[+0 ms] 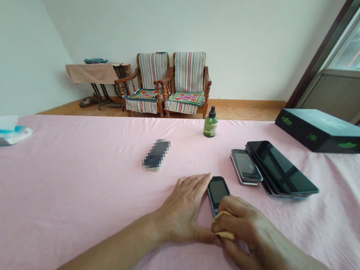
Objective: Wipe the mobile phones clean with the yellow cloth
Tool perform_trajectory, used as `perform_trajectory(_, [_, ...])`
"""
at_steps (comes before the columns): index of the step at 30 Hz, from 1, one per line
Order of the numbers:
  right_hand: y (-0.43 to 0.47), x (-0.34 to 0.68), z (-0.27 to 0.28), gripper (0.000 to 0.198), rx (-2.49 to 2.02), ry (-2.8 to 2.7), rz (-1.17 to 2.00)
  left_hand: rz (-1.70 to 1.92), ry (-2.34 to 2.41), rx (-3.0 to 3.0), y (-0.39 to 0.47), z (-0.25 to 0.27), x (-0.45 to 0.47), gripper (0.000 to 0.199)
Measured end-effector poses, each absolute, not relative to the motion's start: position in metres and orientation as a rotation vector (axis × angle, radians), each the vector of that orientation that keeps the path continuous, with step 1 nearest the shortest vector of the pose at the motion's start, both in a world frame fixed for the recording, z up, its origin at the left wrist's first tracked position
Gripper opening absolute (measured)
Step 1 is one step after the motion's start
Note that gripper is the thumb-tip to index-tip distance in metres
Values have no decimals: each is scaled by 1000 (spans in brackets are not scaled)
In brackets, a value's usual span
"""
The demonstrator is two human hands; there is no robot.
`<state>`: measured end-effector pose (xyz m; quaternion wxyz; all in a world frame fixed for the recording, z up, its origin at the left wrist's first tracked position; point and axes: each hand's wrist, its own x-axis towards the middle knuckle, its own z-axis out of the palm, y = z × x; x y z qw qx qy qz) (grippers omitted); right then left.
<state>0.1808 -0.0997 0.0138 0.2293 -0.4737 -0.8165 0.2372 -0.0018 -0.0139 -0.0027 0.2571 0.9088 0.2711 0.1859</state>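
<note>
Phone under both hands, pink sheet

Dark-screened phone lies flat on the pink sheet, near edge of the scene, screen up; upper part visible, lower end covered by the hands. Left hand: thumb and fingers spread apart, fingertips touching the phone's upper left corner, thumb down by its lower end; whether it grips the phone, cannot tell. Right hand: fingers bunched, clamped on a folded yellow cloth, over the phone's lower part; thumb tips of the two hands near each other.

To the right, small stack of grey phones, just beside a stack of larger black devices; beyond these, black box with green lettering. Ahead, upright green spray bottle; left of it, pixelated dark device; far left, tissue pack; two wooden armchairs by the wall.
</note>
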Motion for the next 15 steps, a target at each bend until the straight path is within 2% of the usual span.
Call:
perform_trajectory(8, [-87,200,8,19,-1444,-1853,586,392,807,2485,-16,2,-2,121])
perform_trajectory(15, [-87,196,5,18,-1464,-1773,732,437,801,2495,-19,-2,0,124])
